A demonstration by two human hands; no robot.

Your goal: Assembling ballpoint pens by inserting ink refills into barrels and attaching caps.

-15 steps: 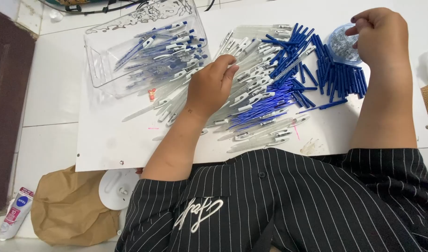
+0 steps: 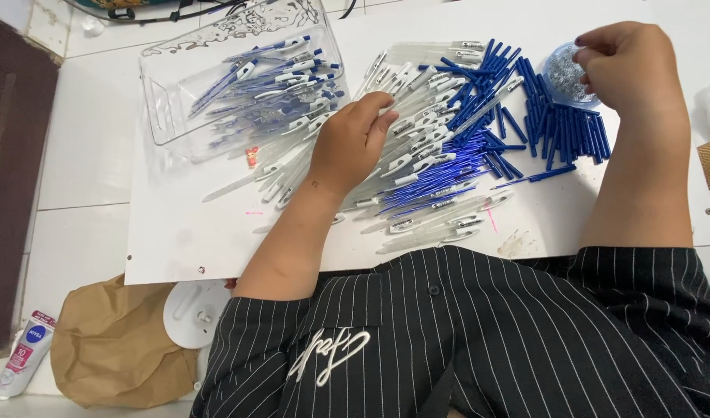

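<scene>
Item logged from my remote station: a loose heap of clear pen barrels (image 2: 417, 147) with blue-and-white clips, spread across the middle of the white tabletop (image 2: 177, 240), directly under the left hand (image 2: 353, 143). That hand lay palm-down on the heap, its fingers curled onto one or two barrels at the top edge; I could not tell whether it had actually pinched one. The right hand (image 2: 629, 66) sat at the far right, fingers bunched over a small clear cup of tiny metal parts (image 2: 565, 76), apparently picking inside it, though the fingertips were hidden from me. Between the two hands lay a scatter of blue pen caps and refills (image 2: 560, 131), touching the heap on its right side. A clear plastic tray (image 2: 169, 93) holding finished-looking pens stood at upper left, just beside the heap. I judged the barrels light, stiff, smooth and prone to rolling or sliding off one another; thin plastic, so likely to crack under a hard squeeze. Best hold, in my estimate: a fingertip pinch at mid-barrel, lifting one clear of its neighbours.
</scene>
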